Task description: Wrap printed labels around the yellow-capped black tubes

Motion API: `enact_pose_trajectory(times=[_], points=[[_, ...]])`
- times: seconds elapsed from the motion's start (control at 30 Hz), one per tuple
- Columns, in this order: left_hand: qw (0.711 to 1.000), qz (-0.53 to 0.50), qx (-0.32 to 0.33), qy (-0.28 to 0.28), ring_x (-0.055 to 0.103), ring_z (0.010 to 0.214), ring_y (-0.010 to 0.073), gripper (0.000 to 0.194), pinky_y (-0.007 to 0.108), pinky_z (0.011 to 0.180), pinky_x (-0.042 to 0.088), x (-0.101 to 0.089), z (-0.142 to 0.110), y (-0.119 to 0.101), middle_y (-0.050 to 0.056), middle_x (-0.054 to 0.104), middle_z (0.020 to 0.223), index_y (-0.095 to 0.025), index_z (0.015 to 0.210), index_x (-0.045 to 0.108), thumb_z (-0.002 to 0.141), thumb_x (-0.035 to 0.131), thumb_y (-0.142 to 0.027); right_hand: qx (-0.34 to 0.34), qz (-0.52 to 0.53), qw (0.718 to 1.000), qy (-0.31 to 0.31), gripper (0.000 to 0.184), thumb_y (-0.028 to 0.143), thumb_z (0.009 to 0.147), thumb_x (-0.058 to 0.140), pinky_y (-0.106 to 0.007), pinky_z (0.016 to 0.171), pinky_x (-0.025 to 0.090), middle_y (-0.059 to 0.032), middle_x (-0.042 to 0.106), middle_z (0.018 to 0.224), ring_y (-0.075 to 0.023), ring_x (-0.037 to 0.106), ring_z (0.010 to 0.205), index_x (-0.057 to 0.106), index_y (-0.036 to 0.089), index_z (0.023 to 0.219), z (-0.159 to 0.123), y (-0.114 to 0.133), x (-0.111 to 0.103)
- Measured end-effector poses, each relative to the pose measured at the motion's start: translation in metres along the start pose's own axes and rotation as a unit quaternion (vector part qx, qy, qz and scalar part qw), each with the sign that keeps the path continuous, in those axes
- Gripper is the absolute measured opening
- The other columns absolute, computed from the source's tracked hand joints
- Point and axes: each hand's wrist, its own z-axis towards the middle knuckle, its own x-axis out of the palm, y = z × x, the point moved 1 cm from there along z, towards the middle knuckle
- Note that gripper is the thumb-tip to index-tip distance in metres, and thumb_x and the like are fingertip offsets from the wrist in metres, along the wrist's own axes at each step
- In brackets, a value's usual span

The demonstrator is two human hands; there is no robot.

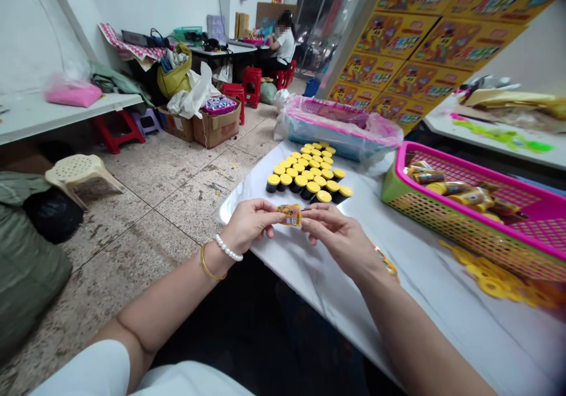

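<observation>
Marbled white surface [428, 287] in front. Pink-and-green basket [424, 208] on its right, wrapped tubes [471, 197] inside. Cluster of dark jars with yellow lids [301, 181] just beyond the hands. Left hand [250, 225] pinching one end of the packet, right hand [338, 231] gripping the other. Packet [288, 214]: small, printed, held over the surface's near edge.

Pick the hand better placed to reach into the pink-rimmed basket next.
The right hand, most likely: the pink-rimmed basket stands on that side, and the left hand, farther off, pinches the yellow packet.
</observation>
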Motion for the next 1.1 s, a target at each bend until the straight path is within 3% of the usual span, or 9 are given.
enact_pose_trajectory(times=[0.2, 0.37, 0.43, 0.53, 0.6, 0.7, 0.87, 1.1], points=[[0.997, 0.015, 0.049, 0.058, 0.046, 0.047, 0.0036, 0.023, 0.018, 0.043, 0.026, -0.001, -0.003, 0.004, 0.001, 0.066, 0.066, -0.012, 0.080, 0.074, 0.067, 0.085, -0.027, -0.021, -0.044, 0.999, -0.017, 0.023, 0.042, 0.076, 0.076, -0.023, 0.048, 0.053, -0.0090, 0.062, 0.092, -0.0187, 0.061, 0.080, 0.079, 0.021, 0.068, 0.000, -0.005, 0.006], [0.997, -0.020, 0.006, 0.075, 0.038, 0.047, 0.0025, 0.029, 0.017, 0.041, 0.021, 0.001, 0.000, 0.003, 0.002, 0.064, 0.063, -0.012, 0.081, 0.080, 0.064, 0.089, -0.033, -0.061, -0.084, 0.992, -0.066, 0.015, 0.036, 0.075, 0.076, -0.029, 0.057, 0.058, -0.0088, 0.060, 0.099, -0.0219, 0.064, 0.090, 0.080, 0.022, 0.075, 0.000, -0.006, 0.005], [0.995, -0.075, -0.015, 0.065, 0.034, 0.047, 0.0010, 0.026, 0.015, 0.039, 0.019, 0.001, 0.005, 0.001, 0.004, 0.068, 0.071, -0.011, 0.081, 0.079, 0.064, 0.089, -0.028, -0.041, -0.052, 0.996, -0.067, 0.017, 0.035, 0.077, 0.075, -0.033, 0.064, 0.061, -0.0078, 0.062, 0.103, -0.0197, 0.067, 0.084, 0.081, 0.023, 0.088, 0.001, -0.004, 0.002], [0.987, -0.137, -0.051, 0.069, 0.031, 0.046, -0.0013, 0.015, 0.013, 0.035, 0.014, -0.001, 0.014, -0.002, 0.008, 0.072, 0.086, -0.009, 0.083, 0.077, 0.071, 0.083, -0.017, -0.009, 0.076, 0.995, -0.058, 0.036, 0.035, 0.081, 0.074, -0.041, 0.078, 0.064, -0.0044, 0.068, 0.108, -0.0168, 0.072, 0.076, 0.075, 0.029, 0.116, 0.001, 0.002, -0.004], [0.980, -0.163, -0.080, 0.076, 0.030, 0.044, -0.0024, 0.007, 0.011, 0.034, 0.013, -0.004, 0.018, -0.003, 0.008, 0.072, 0.090, -0.008, 0.083, 0.076, 0.077, 0.076, -0.010, -0.012, 0.163, 0.985, -0.063, 0.043, 0.036, 0.079, 0.077, -0.042, 0.079, 0.065, -0.0021, 0.070, 0.108, -0.0179, 0.074, 0.078, 0.070, 0.032, 0.121, 0.001, 0.006, -0.006], [0.974, -0.187, -0.103, 0.079, 0.033, 0.043, -0.0026, 0.007, 0.009, 0.032, 0.014, -0.006, 0.018, -0.005, 0.006, 0.070, 0.086, -0.008, 0.083, 0.074, 0.082, 0.068, -0.004, -0.016, 0.212, 0.975, -0.066, 0.039, 0.037, 0.076, 0.082, -0.041, 0.076, 0.065, -0.0012, 0.071, 0.104, -0.0198, 0.074, 0.084, 0.072, 0.031, 0.113, 0.000, 0.006, -0.001], [0.972, -0.188, -0.099, 0.098, 0.036, 0.043, -0.0026, 0.006, 0.008, 0.032, 0.017, -0.005, 0.013, -0.006, 0.007, 0.071, 0.085, -0.007, 0.082, 0.073, 0.085, 0.068, -0.006, -0.019, 0.189, 0.977, -0.094, 0.030, 0.040, 0.076, 0.084, -0.040, 0.087, 0.062, -0.0014, 0.075, 0.100, -0.0188, 0.072, 0.092, 0.075, 0.027, 0.101, 0.001, -0.002, 0.006], [0.974, -0.181, -0.088, 0.108, 0.036, 0.043, -0.0026, 0.003, 0.009, 0.033, 0.018, -0.004, 0.012, -0.005, 0.006, 0.070, 0.082, -0.007, 0.081, 0.074, 0.083, 0.072, -0.008, -0.031, 0.125, 0.981, -0.147, 0.034, 0.042, 0.070, 0.088, -0.041, 0.088, 0.061, -0.0020, 0.075, 0.093, -0.0187, 0.072, 0.086, 0.077, 0.024, 0.096, 0.000, -0.002, 0.001]])
